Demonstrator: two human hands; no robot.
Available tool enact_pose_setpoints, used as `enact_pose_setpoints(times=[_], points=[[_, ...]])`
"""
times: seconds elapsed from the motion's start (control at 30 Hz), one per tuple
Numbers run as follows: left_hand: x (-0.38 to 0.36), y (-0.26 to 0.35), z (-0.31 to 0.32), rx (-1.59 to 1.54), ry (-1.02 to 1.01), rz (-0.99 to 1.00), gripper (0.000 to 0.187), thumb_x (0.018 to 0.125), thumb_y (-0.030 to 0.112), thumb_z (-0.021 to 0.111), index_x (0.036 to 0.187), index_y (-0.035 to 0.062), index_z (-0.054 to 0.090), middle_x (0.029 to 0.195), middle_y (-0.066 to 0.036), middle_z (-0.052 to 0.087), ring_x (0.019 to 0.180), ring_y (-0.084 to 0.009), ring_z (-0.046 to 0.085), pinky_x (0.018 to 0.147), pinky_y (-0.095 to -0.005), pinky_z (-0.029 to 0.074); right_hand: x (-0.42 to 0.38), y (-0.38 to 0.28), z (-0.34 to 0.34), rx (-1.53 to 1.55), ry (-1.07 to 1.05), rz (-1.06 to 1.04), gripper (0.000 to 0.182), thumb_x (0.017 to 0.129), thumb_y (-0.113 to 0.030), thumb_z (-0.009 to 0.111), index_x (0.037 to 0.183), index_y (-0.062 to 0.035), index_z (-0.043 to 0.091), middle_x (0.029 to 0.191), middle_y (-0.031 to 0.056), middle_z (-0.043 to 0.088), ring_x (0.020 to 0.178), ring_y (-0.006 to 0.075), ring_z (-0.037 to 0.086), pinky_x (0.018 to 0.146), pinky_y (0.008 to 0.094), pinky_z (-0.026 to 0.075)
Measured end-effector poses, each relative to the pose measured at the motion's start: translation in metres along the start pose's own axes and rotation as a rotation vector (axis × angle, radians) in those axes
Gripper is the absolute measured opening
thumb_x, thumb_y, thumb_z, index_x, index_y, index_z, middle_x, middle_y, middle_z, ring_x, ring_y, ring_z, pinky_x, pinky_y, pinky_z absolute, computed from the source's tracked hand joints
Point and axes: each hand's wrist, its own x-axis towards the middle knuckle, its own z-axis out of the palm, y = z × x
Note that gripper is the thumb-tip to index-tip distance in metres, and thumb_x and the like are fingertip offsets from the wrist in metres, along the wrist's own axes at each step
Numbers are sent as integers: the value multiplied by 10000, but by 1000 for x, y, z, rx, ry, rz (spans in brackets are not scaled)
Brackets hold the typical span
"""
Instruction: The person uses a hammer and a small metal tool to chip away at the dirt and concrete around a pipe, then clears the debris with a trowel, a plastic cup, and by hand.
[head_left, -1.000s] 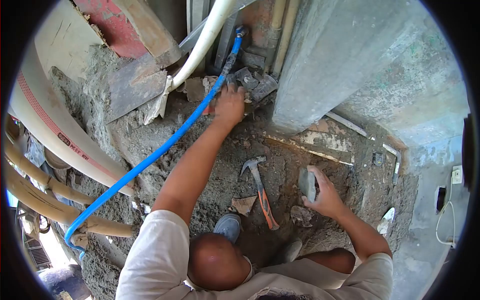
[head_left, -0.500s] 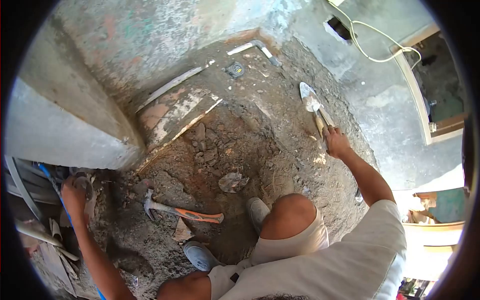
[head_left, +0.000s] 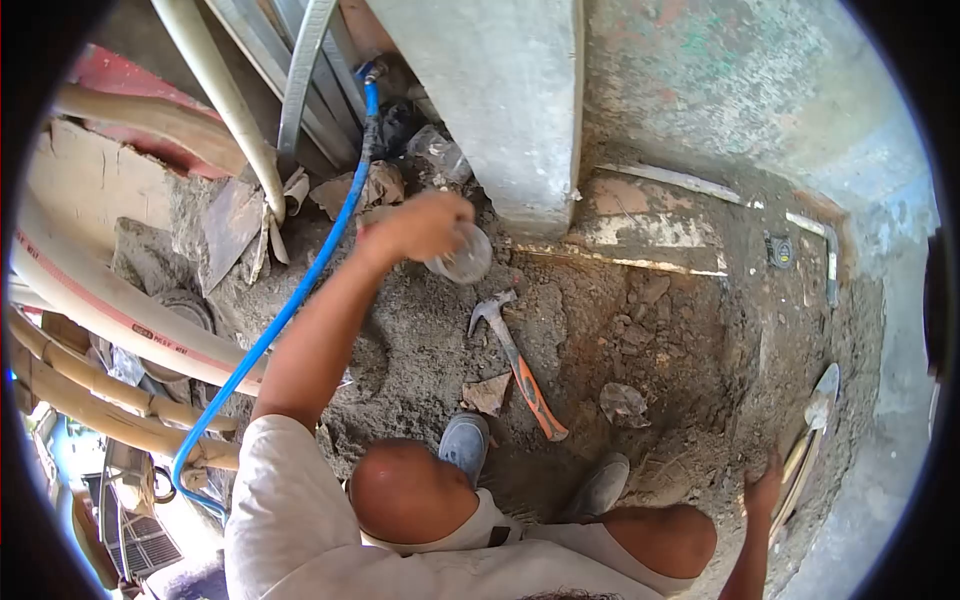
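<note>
My left hand (head_left: 430, 225) is closed around a clear, round plastic container (head_left: 466, 258), held over the dirt beside the grey pillar. A blue hose (head_left: 318, 262) passes close to that wrist. On the right, my right hand (head_left: 763, 487) rests by the ground with its fingers stretched out, beside the handles of a trowel (head_left: 820, 410) and a second long tool (head_left: 792, 490) lying along the wall. Between my hands, a claw hammer (head_left: 522, 370) with an orange and grey handle lies on the soil.
A tape measure (head_left: 779, 252) and an elbowed white pipe (head_left: 822, 245) lie near the far corner. The pillar (head_left: 505, 120) stands ahead. Thick hoses (head_left: 130, 310) and poles crowd the left. A crumpled clear piece (head_left: 624, 405) and a broken tile (head_left: 486, 394) lie near my feet.
My view has swung left, bringing the blue hose and pipes into sight. My left hand has come away from the pile by the pillar with the clear container. My right hand stays near the trowel.
</note>
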Motion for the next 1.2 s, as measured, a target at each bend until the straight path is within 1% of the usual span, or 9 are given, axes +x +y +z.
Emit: enact_pose_setpoints(times=[0.13, 0.3, 0.4, 0.5, 0.6, 0.7, 0.83, 0.93, 1.2], points=[[-9, 85, 98, -204, -178, 113, 165, 791, 142, 559, 860, -1, 605, 971, -218, 594, 965, -354, 582, 870, -457, 469, 18, -222, -46, 862, -474, -156, 859, 702, -154, 811, 1418, -53, 347, 1284, 157, 531, 1093, 274, 577, 918, 375, 484], [11, 154, 172, -432, -158, 179, 277, 796, 192, 598, 975, -18, 615, 1080, -226, 586, 1065, -384, 537, 920, -462, 444, 38, -343, -25, 1154, -363, -533, 1005, 605, -229, 871, 1414, -25, 310, 1253, 157, 520, 1137, 248, 532, 963, 380, 436], [14, 142, 152, -701, -218, 246, 381, 830, 308, 622, 1036, -13, 615, 1057, -218, 606, 1066, -355, 559, 914, -439, 450, 50, -343, -24, 911, -302, -507, 911, 618, -235, 861, 1359, -25, 375, 1202, 153, 535, 1100, 243, 539, 962, 374, 427], [20, 74, 99, -419, -164, 20, 410, 844, 369, 602, 997, -8, 655, 1039, -201, 629, 972, -343, 610, 879, -437, 479, 59, -303, -22, 822, -170, -464, 814, 642, -217, 836, 1314, -23, 418, 1169, 135, 546, 1069, 233, 549, 940, 360, 438], [61, -45, 84, -382, 627, -430, 553, 716, 368, 715, 1120, 11, 594, 1165, -279, 556, 1081, -395, 557, 911, -456, 462, 51, -265, -31, 925, -156, -283, 762, 653, -161, 806, 1302, -20, 432, 1126, 119, 563, 1010, 212, 562, 907, 344, 450], [88, -85, 45, -233, 741, -610, 1032, 555, 459, 815, 1413, 130, 346, 1426, -269, 259, 1221, -512, 374, 1000, -518, 389, 41, -235, -29, 862, -106, -134, 744, 664, -123, 792, 1301, -8, 425, 1073, 111, 572, 954, 193, 564, 872, 329, 460], [121, -112, 52, -37, 728, -663, 942, 527, 470, 822, 1351, 171, 478, 1352, -226, 341, 1197, -489, 409, 1003, -522, 392, 21, -204, -20, 1040, -70, -27, 694, 699, -41, 733, 1304, 14, 398, 1045, 108, 559, 938, 186, 553, 832, 317, 471], [115, -127, 40, -238, 620, -585, 483, 575, 379, 773, 985, 128, 721, 1257, -198, 454, 1094, -442, 504, 911, -494, 457, 3, -200, -26, 1094, -42, 78, 662, 714, -19, 723, 1292, 12, 402, 1061, 109, 543, 934, 183, 550, 814, 308, 477], [-9, -35, 67, -210, 868, -269, 332, 694, 163, 719, 1012, 66, 713, 1058, -173, 533, 947, -368, 509, 854, -449, 449, -9, -197, -36, 919, -72, 86, 741, 692, -71, 777, 1321, 6, 393, 1057, 114, 559, 929, 183, 564, 813, 305, 480]])
